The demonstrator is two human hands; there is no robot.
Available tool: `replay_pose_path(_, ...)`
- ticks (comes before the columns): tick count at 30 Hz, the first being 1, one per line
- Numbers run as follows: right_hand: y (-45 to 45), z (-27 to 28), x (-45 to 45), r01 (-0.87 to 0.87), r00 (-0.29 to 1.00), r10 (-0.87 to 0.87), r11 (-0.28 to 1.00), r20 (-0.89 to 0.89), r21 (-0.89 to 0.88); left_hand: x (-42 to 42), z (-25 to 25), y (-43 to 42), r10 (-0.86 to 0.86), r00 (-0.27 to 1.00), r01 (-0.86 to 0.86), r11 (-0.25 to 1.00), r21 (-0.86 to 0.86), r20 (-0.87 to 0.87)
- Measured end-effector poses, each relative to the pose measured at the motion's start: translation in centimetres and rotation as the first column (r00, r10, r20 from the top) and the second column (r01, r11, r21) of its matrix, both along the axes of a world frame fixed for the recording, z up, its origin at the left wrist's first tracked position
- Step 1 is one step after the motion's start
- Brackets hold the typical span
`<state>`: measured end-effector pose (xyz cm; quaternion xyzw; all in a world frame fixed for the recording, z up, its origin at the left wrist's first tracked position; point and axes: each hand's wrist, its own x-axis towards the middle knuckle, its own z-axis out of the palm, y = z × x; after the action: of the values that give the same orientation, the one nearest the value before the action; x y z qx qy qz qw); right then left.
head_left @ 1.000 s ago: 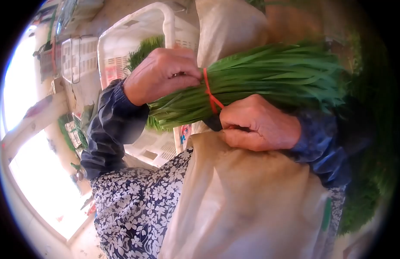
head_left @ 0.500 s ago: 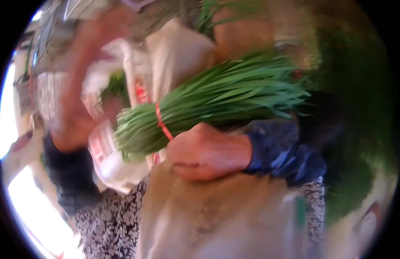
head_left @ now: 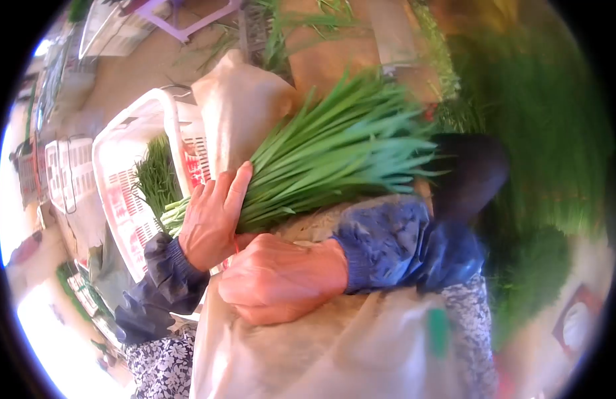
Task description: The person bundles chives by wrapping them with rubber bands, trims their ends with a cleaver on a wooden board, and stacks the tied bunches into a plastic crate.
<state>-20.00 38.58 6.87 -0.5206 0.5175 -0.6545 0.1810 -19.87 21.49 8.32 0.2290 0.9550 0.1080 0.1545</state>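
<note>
A bundle of long green leaves [head_left: 334, 146] lies slantwise over my lap, its pale cut ends [head_left: 173, 216] at the lower left and its tips fanned out at the upper right. Across the bundle near its cut ends, my left hand [head_left: 211, 216] grips it with the fingers laid over the top. My right hand [head_left: 281, 276] is closed in a fist just below and touches the left hand's thumb side. A bit of red band [head_left: 237, 245] shows between the hands at the right fist; the rest of it is hidden.
A white plastic basket [head_left: 108, 156] holding more green leaves [head_left: 158, 174] stands at the left. Beige cloth [head_left: 308, 346] covers my lap and knee. More greens [head_left: 540, 179] fill the right side. A purple frame [head_left: 183, 30] is at the top, and white crates [head_left: 68, 169] stand farther left.
My left hand swung away from the bundle to the upper left, then came back onto it. My right hand stayed closed at the band. The view shifted, so the bundle sits farther left.
</note>
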Motion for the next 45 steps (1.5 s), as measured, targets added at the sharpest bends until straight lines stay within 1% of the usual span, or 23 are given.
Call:
replay_pose_path(3,2.2,2.9,-3.1,0.039,0.997,-0.04,0.999,-0.072,-0.015,-1.4,3.3,0.0,-0.083,0.997,0.083,0.996,0.018,-0.001)
replay_pose_path(5,2.7,4.2,-6.8,0.216,0.969,-0.208,0.975,-0.131,0.045,-2.4,2.7,-1.0,-0.218,0.956,0.186,0.968,-0.169,-0.197)
replay_pose_path(8,-0.7,-2.1,-10.9,0.486,0.847,-0.413,0.857,-0.336,0.173,-5.8,3.9,-2.8,-0.315,0.891,0.231,0.934,-0.272,-0.326)
replay_pose_path(10,-1.9,-4.5,-10.8,0.47,0.856,-0.395,0.863,-0.334,0.184,-5.1,6.1,-3.9,-0.107,0.932,0.074,0.991,-0.107,-0.346)
replay_pose_path(12,-1.3,-3.6,-10.0,0.507,0.827,-0.264,0.732,-0.497,0.455,-2.7,6.4,-7.5,0.112,0.909,-0.033,0.98,0.198,-0.401)
replay_pose_path(14,-0.9,-3.4,-9.4,0.503,0.831,-0.293,0.76,-0.474,0.412,1.7,3.9,-9.1,0.605,0.796,-0.398,0.555,0.73,-0.026)
replay_pose_path(15,-0.9,-3.3,-9.7,0.521,0.828,-0.346,0.768,-0.442,0.374,2.5,2.1,-9.3,0.626,0.757,-0.396,0.214,0.893,0.185)
replay_pose_path(16,-0.7,-2.8,-10.0,0.522,0.821,-0.337,0.77,-0.461,0.367,3.1,0.6,-9.3,0.676,0.714,-0.335,0.101,0.937,0.182)
replay_pose_path(18,-0.3,-1.8,-10.3,0.547,0.814,-0.347,0.727,-0.466,0.415,2.0,-0.3,-9.1,0.878,0.462,-0.144,0.212,0.967,-0.124)
replay_pose_path(20,0.1,-1.4,-11.1,0.607,0.766,-0.396,0.703,-0.506,0.369,1.0,0.4,-9.3,0.945,0.292,-0.022,0.162,0.987,-0.149)
replay_pose_path(23,1.1,0.3,-12.0,0.747,0.618,-0.575,0.642,-0.537,0.173,-1.0,-3.3,-8.3,0.505,0.793,-0.145,-0.387,0.911,0.341)
replay_pose_path(24,1.1,1.5,-12.2,0.766,0.589,-0.582,0.623,-0.561,0.158,-2.4,-3.5,-6.0,0.435,0.748,-0.292,-0.463,0.837,0.502)
replay_pose_path(26,0.9,3.6,-12.0,0.834,0.483,-0.64,0.543,-0.598,0.092,-5.5,-3.2,-2.8,0.265,0.861,-0.302,-0.417,0.857,0.433)
replay_pose_path(27,0.9,3.3,-11.6,0.854,0.433,-0.64,0.517,-0.635,0.062,-7.2,-3.8,-1.5,0.268,0.943,-0.103,-0.326,0.94,0.197)
replay_pose_path(28,1.2,3.6,-11.4,0.848,0.431,-0.64,0.528,-0.637,0.043,-8.8,-3.8,-0.1,0.231,0.927,-0.147,-0.5,0.853,0.295)
replay_pose_path(31,4.1,5.6,-12.3,0.638,0.719,-0.356,0.678,-0.596,0.365,-11.1,-5.7,-1.4,0.136,0.903,-0.283,-0.523,0.804,0.407)
replay_pose_path(32,4.6,5.9,-12.9,0.659,0.7,-0.369,0.663,-0.611,0.355,-11.9,-4.7,-1.0,0.101,0.933,-0.254,-0.49,0.834,0.345)
replay_pose_path(34,5.3,6.1,-13.9,0.752,0.646,-0.634,0.623,-0.425,0.214,-12.7,-3.6,0.4,0.042,0.957,-0.236,-0.466,0.853,0.288)
replay_pose_path(35,4.8,6.2,-14.3,0.666,0.746,-0.643,0.725,-0.174,0.177,-13.2,-3.3,1.3,0.002,0.977,-0.189,-0.434,0.881,0.211)
replay_pose_path(36,3.7,6.2,-14.0,0.681,0.733,-0.655,0.711,-0.185,0.179,-13.3,-2.7,2.4,-0.042,0.99,-0.139,-0.407,0.903,0.134)
replay_pose_path(38,1.7,5.2,-13.9,0.606,0.787,-0.603,0.795,0.129,0.017,-13.4,-4.0,4.5,-0.075,0.959,-0.277,-0.439,0.855,0.272)
replay_pose_path(39,1.7,5.9,-13.5,0.555,0.802,-0.538,0.832,0.26,0.008,-13.4,-3.2,3.9,-0.163,0.952,-0.3,-0.338,0.892,0.258)
replay_pose_path(45,2.9,5.4,-14.8,0.575,0.818,-0.57,0.81,0.074,-0.117,-15.1,-0.3,4.5,-0.295,0.938,-0.295,-0.399,0.868,0.183)
